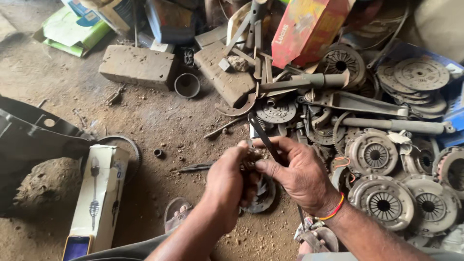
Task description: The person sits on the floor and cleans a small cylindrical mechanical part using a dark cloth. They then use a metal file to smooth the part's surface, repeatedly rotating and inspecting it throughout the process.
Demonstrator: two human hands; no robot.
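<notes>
My left hand [226, 182] and my right hand [296, 174] meet in the lower middle of the head view, over a dirt floor. Between them they grip a small rusty metal part [251, 157]. My right hand also pinches a thin dark metal strip [261, 135] that points up and to the left past the fingers. A round toothed disc [263, 193] lies on the ground just under the hands. A red and yellow band circles my right wrist.
A heap of worn clutch plates [382, 203] and metal scrap fills the right side. A long white carton [99, 193] lies at lower left. A concrete block [137, 65], a small grey cup [187, 85] and a red box [304, 29] sit farther off.
</notes>
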